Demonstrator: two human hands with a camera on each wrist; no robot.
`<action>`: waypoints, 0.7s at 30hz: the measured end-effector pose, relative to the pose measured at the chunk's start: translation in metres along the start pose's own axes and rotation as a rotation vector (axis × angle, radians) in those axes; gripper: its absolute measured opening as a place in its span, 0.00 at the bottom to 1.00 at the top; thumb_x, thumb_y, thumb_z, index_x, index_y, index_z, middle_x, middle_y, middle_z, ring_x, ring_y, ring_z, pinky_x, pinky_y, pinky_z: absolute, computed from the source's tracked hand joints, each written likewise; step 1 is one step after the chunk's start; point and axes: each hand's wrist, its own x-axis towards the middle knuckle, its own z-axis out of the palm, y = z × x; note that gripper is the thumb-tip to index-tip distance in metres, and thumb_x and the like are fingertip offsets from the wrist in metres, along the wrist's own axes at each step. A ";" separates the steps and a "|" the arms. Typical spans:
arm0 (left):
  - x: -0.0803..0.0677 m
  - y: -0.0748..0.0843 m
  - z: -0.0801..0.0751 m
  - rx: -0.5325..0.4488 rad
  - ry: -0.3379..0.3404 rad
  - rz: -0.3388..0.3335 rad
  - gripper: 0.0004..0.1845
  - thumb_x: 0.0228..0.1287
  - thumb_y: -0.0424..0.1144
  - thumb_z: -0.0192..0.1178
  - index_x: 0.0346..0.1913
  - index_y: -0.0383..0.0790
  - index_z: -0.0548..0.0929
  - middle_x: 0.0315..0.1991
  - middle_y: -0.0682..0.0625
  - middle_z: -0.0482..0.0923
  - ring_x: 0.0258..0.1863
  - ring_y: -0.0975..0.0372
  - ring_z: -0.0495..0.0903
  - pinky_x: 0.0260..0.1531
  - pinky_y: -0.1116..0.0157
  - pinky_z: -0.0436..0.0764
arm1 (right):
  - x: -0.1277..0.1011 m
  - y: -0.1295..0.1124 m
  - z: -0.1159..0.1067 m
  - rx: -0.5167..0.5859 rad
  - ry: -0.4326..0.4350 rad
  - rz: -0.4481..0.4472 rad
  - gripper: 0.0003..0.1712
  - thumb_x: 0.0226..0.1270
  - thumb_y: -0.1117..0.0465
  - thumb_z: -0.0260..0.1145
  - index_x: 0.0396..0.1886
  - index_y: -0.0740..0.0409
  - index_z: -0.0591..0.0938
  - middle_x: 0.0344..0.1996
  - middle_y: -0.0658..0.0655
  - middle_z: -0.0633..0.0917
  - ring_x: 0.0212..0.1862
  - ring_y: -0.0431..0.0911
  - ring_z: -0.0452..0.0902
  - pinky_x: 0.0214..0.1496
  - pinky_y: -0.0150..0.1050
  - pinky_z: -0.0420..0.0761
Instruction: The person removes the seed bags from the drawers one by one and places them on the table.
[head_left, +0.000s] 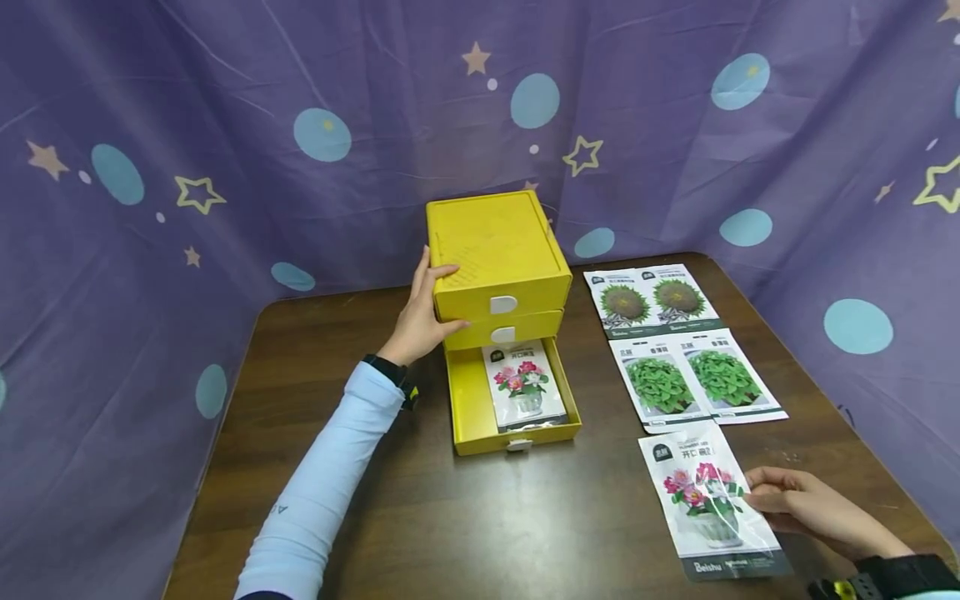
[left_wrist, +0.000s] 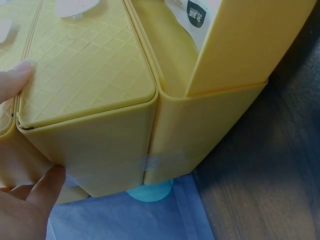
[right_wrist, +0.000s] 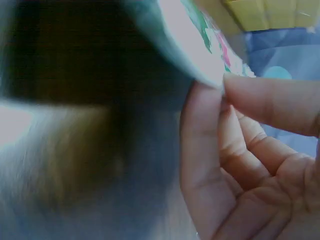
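Note:
My right hand [head_left: 810, 504] pinches the right edge of a seed packet [head_left: 701, 521] with pink flowers, between thumb and forefinger; in the right wrist view the packet [right_wrist: 192, 42] is held at its edge. A yellow drawer unit [head_left: 495, 242] stands at the back of the table. My left hand [head_left: 420, 321] grips its left front corner, thumb on the front and fingers along the side. The bottom drawer [head_left: 468, 417] is pulled out, and a similar flower seed packet [head_left: 525, 387] lies in it. The two upper drawers are closed.
On the right of the brown table [head_left: 360, 500] lie two sunflower seed packets [head_left: 652, 300] side by side. In front of them are two green-leaf seed packets [head_left: 693, 379]. A purple curtain [head_left: 375, 100] with stars hangs behind the table and at its sides.

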 end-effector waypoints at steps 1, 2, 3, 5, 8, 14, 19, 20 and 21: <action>0.000 0.000 0.000 0.000 0.001 -0.003 0.45 0.48 0.38 0.72 0.65 0.61 0.56 0.72 0.58 0.23 0.69 0.46 0.49 0.40 0.50 0.77 | 0.002 0.001 0.001 -0.046 0.044 0.020 0.16 0.71 0.60 0.53 0.45 0.71 0.72 0.34 0.54 0.77 0.35 0.42 0.74 0.36 0.41 0.78; 0.000 -0.001 0.000 0.001 0.001 -0.005 0.45 0.48 0.38 0.72 0.65 0.61 0.56 0.73 0.57 0.23 0.68 0.46 0.50 0.40 0.50 0.77 | 0.003 0.002 0.002 -0.093 0.083 0.032 0.17 0.70 0.59 0.53 0.45 0.72 0.72 0.32 0.53 0.76 0.33 0.42 0.73 0.35 0.40 0.78; 0.000 -0.001 0.000 0.003 0.002 -0.006 0.45 0.48 0.38 0.72 0.65 0.61 0.56 0.73 0.56 0.24 0.68 0.45 0.50 0.40 0.50 0.77 | 0.005 0.003 0.003 -0.132 0.117 0.034 0.17 0.69 0.59 0.54 0.44 0.73 0.73 0.31 0.53 0.77 0.32 0.41 0.73 0.34 0.39 0.78; 0.000 -0.002 0.000 0.006 0.004 -0.005 0.45 0.48 0.38 0.72 0.65 0.61 0.56 0.73 0.52 0.25 0.68 0.45 0.50 0.40 0.50 0.77 | 0.009 0.005 0.005 -0.195 0.167 0.031 0.17 0.68 0.61 0.56 0.42 0.75 0.74 0.30 0.53 0.77 0.30 0.41 0.73 0.32 0.38 0.79; 0.000 -0.003 0.001 0.004 0.007 -0.003 0.45 0.47 0.38 0.72 0.65 0.60 0.56 0.73 0.51 0.25 0.69 0.46 0.49 0.41 0.49 0.77 | 0.015 0.005 0.007 -0.280 0.238 0.038 0.16 0.65 0.61 0.59 0.38 0.75 0.76 0.27 0.53 0.79 0.28 0.41 0.74 0.29 0.37 0.80; 0.000 -0.003 0.002 0.006 0.015 -0.001 0.45 0.47 0.37 0.72 0.65 0.61 0.56 0.73 0.52 0.25 0.70 0.48 0.47 0.44 0.48 0.76 | 0.021 -0.001 0.010 -0.395 0.343 0.104 0.15 0.60 0.57 0.66 0.31 0.68 0.79 0.21 0.51 0.77 0.25 0.43 0.73 0.26 0.36 0.78; 0.001 -0.001 0.001 0.008 0.007 -0.022 0.46 0.47 0.37 0.72 0.65 0.61 0.56 0.73 0.57 0.24 0.70 0.48 0.47 0.43 0.49 0.76 | 0.026 -0.002 0.011 -0.401 0.345 0.132 0.18 0.58 0.53 0.67 0.30 0.67 0.79 0.21 0.51 0.76 0.26 0.43 0.74 0.27 0.38 0.80; 0.001 -0.001 0.001 0.008 0.004 -0.024 0.45 0.48 0.37 0.72 0.65 0.61 0.56 0.72 0.58 0.23 0.70 0.48 0.47 0.42 0.49 0.76 | 0.027 -0.004 0.011 -0.426 0.350 0.144 0.20 0.58 0.50 0.67 0.29 0.66 0.80 0.21 0.51 0.77 0.26 0.43 0.75 0.26 0.38 0.80; 0.001 -0.001 0.001 0.009 0.002 -0.025 0.45 0.48 0.37 0.72 0.65 0.60 0.56 0.73 0.57 0.23 0.70 0.48 0.47 0.41 0.49 0.77 | 0.027 -0.007 0.011 -0.465 0.359 0.154 0.21 0.57 0.48 0.67 0.29 0.65 0.80 0.21 0.50 0.77 0.26 0.43 0.75 0.26 0.38 0.79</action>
